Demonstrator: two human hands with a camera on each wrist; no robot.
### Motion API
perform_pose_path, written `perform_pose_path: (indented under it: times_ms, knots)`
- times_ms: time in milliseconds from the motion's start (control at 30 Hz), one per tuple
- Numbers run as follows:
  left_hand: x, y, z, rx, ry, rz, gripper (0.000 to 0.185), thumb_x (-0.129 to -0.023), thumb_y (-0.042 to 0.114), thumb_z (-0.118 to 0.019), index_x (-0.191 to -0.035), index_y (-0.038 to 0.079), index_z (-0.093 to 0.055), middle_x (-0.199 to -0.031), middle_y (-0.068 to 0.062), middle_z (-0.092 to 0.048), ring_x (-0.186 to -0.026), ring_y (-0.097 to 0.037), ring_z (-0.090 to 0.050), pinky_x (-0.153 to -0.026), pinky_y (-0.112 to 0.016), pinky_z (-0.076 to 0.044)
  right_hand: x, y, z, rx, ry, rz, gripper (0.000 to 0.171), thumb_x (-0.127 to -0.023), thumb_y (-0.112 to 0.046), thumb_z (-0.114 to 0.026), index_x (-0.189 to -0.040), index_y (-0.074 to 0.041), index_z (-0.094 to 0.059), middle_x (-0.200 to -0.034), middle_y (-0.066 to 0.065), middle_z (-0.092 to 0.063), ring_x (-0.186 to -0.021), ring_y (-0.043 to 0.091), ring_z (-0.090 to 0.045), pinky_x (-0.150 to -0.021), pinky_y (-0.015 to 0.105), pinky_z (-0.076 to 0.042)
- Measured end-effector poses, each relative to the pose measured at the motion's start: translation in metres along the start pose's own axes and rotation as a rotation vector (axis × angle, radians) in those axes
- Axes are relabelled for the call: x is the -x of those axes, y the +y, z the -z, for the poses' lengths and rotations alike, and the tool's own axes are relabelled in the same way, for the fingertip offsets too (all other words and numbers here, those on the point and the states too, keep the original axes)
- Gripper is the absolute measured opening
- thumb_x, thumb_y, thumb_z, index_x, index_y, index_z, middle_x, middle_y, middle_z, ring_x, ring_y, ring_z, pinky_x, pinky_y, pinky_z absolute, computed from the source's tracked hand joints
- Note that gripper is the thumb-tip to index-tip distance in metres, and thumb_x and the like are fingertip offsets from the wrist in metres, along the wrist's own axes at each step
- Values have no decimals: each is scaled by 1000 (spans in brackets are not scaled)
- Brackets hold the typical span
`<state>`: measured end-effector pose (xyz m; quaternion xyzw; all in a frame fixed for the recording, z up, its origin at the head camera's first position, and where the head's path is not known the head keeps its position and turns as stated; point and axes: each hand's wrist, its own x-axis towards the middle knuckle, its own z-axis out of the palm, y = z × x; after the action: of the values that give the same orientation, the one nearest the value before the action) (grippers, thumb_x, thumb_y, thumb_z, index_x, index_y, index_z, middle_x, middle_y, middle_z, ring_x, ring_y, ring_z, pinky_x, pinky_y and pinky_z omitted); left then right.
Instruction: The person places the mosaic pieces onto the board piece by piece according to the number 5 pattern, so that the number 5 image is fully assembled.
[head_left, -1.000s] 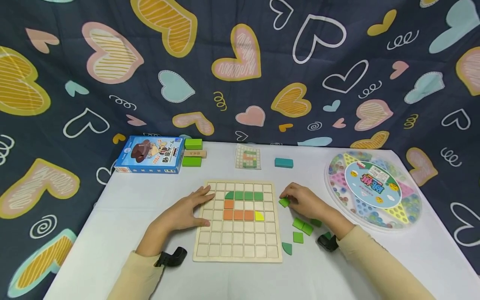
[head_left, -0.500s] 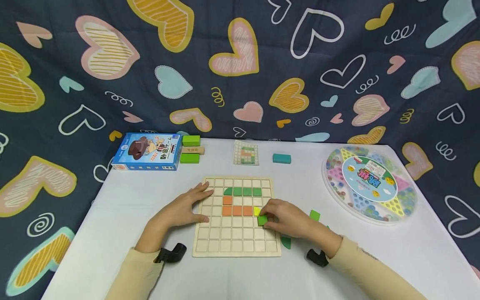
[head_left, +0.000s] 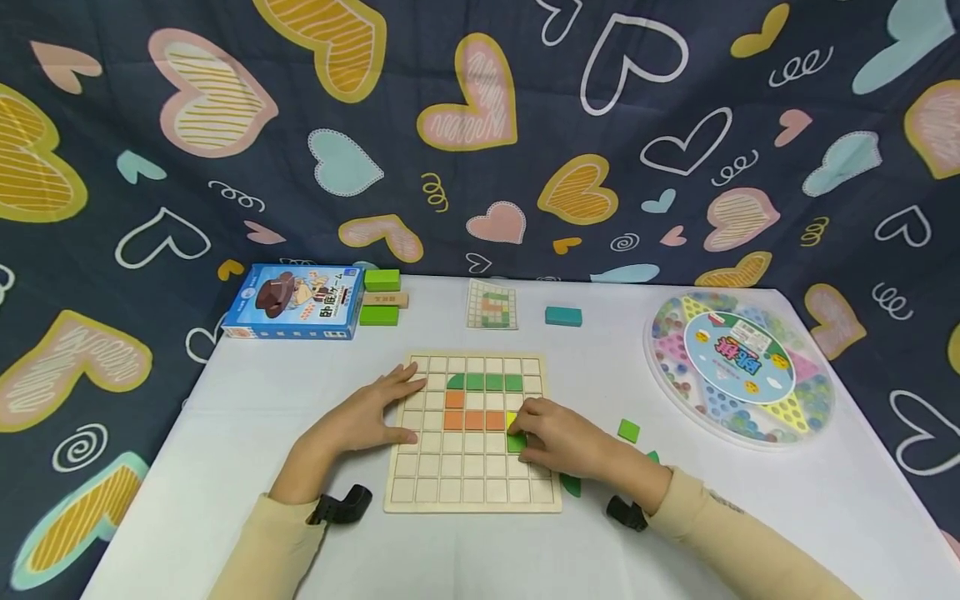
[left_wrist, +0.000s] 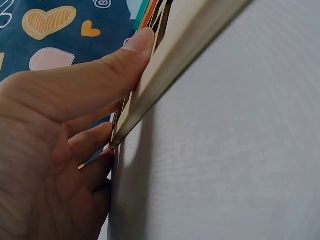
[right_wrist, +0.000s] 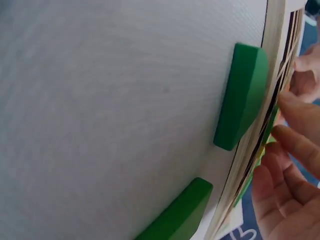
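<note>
A wooden grid board (head_left: pixel 450 507) lies mid-table. Across its upper part runs a row of dark green tiles (head_left: pixel 475 382) with a rounded one at the left end. Orange tiles (head_left: pixel 474 421) form an L below, beside a yellow tile (head_left: pixel 512 418) partly covered by fingers. My right hand (head_left: pixel 566 442) pinches a light green square tile (head_left: pixel 515 445) at the grid square just under the yellow one. My left hand (head_left: pixel 363 421) rests on the board's left edge, fingers spread; in the left wrist view the thumb (left_wrist: pixel 140 42) lies on the rim.
Right of the board lie a light green square tile (head_left: pixel 628 430) and a dark green rounded piece (right_wrist: pixel 242 95). Behind stand a printed pattern card (head_left: pixel 492 305), a teal block (head_left: pixel 563 317), a blue game box (head_left: pixel 296 302) with green blocks (head_left: pixel 382 281), and a round marble game (head_left: pixel 738 371).
My right hand has carried the light green tile left from beside the board to the square below the yellow tile. The left hand has stayed at the board's edge.
</note>
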<state>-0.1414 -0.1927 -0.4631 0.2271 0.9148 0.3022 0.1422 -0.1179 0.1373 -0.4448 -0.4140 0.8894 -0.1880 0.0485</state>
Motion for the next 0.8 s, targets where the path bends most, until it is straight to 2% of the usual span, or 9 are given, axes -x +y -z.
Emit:
perform_pose_path:
  times_ms: [133,233,367,500,667,800]
  knots:
    - [0,0,0,-2,-2,1,85,-73,39,-80,-144,14,-41,-158,-6,-20,-145,-35,-14,-113,-58,-21,10,5,10,-112,12,-67,33,-84,-26,-72,-113,-11,-65,-107,-3,-62,-95,8,-57,-85,28,-51]
    - [0,-1,0,-6,-3,-2,86,-72,39,-80,-144,13,-41,-158,-7,-20,-145,-34,-14,-113,-57,-21,30,17,22,-199,79,-153,34,-85,-22,-71,-116,-10,-64,-111,-2,-64,-99,13,-60,-87,33,-52]
    - [0,-1,0,-5,5,-12,86,-72,40,-80,-144,13,-42,-158,-7,-21,-145,-35,-14,-113,-58,-21,68,43,34,-230,159,-268,33,-84,-12,-71,-117,-10,-64,-115,-1,-64,-102,19,-62,-86,37,-53]
    - [1,-2,0,-8,8,-10,86,-72,41,-80,-144,14,-42,-158,-7,-21,-145,-36,-15,-113,-58,-21,98,68,38,-221,130,-351,34,-84,-1,-67,-117,-12,-64,-115,-2,-63,-101,17,-60,-85,34,-53]
    - [0,-1,1,-10,5,-7,86,-72,41,-79,-144,15,-42,-158,-7,-21,-145,-36,-14,-113,-58,-21,108,83,36,-183,45,-319,38,-84,8,-58,-113,-15,-66,-112,-2,-59,-96,10,-55,-80,25,-51]
    - [-1,1,0,1,0,-3,85,-72,40,-79,-144,14,-42,-158,-6,-20,-145,-36,-14,-113,-58,-21,105,86,36,-128,18,-278,32,-84,5,-61,-108,-15,-68,-108,-3,-56,-89,6,-53,-75,22,-50]
